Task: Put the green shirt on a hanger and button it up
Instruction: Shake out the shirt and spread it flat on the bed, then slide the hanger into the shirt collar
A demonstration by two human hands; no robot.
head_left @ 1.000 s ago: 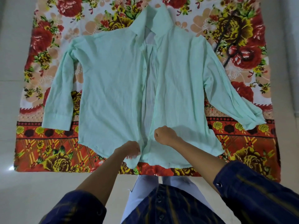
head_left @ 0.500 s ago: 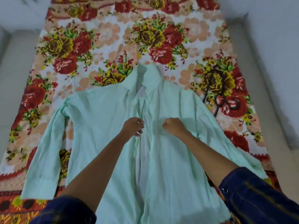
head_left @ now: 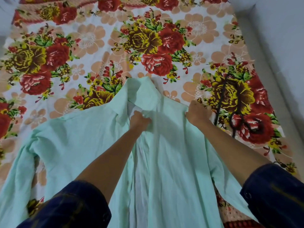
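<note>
The pale green shirt point(head_left: 79, 139) lies face up on a floral sheet, its front unbuttoned and its collar point(head_left: 144, 94) pointing away from me. My left hand point(head_left: 139, 120) is closed on the front placket just below the collar. My right hand point(head_left: 196, 111) grips the shirt's right shoulder seam. A black hanger point(head_left: 221, 102) lies on the sheet just right of my right hand, apart from the shirt, its hook point(head_left: 246, 123) curling near a red flower.
The floral sheet point(head_left: 102, 46) covers the pale floor point(head_left: 279, 38), which shows along the right side. The shirt's left sleeve point(head_left: 18, 178) spreads toward the lower left. My dark blue cuffs frame the bottom corners.
Both hands travelled from the shirt's hem up the front opening to the collar. The right hand then went outward to the shoulder. My view moved forward along the sheet.
</note>
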